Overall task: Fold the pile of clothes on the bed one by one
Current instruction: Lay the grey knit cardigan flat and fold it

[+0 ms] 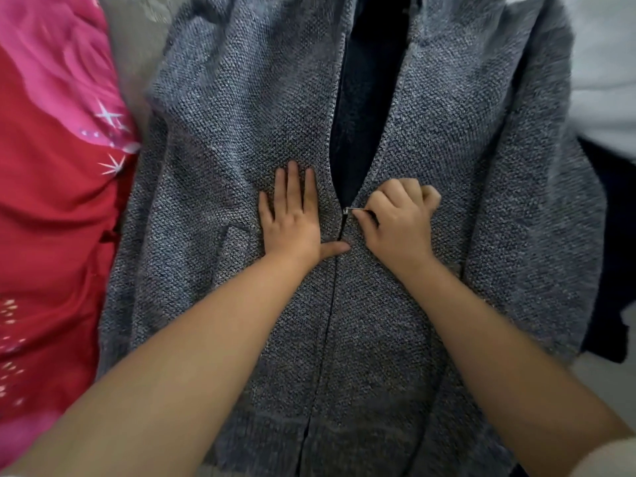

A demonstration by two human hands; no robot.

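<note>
A grey knitted zip-up jacket [241, 108] lies spread flat across the bed, front side up, filling most of the view. Its zipper is closed from the hem up to the middle; above that the front gapes and shows a dark navy lining [368, 98]. My left hand [292, 218] presses flat on the left front panel, fingers spread, thumb reaching to the zipper line. My right hand [399, 218] is curled and pinches the small metal zipper pull [352, 210] at mid-chest.
A red and pink garment [51, 166] with white star prints lies bunched along the left. A dark navy cloth [612, 253] sits at the right edge, with white bedding [605, 63] behind it at top right.
</note>
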